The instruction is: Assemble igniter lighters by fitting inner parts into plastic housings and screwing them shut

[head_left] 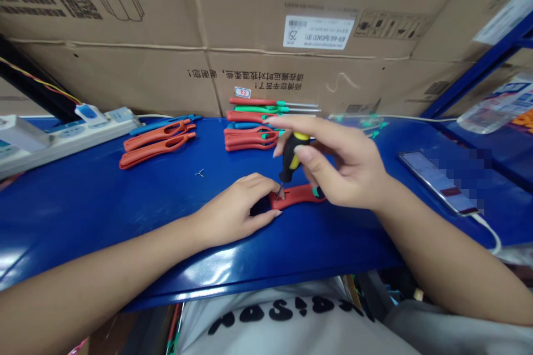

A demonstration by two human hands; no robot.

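My left hand (237, 211) pinches the left end of a red plastic handle (297, 195) lying flat on the blue table. The handle has a slot and a green and black part near its right end. My right hand (345, 163) grips a black and yellow screwdriver (289, 161), held tilted with its thin shaft pointing down. The tip meets the handle near my left fingertips; whether it sits in a screw is too small to tell. A few small screws (200, 173) lie on the table to the left.
Orange-red handles (156, 150) lie at the back left beside a white power strip (70, 136). A stack of red, green and blue handled tools (250, 138) stands against cardboard boxes (250, 11). To the right are a phone (437, 183) with a cable and a plastic bottle (491, 105).
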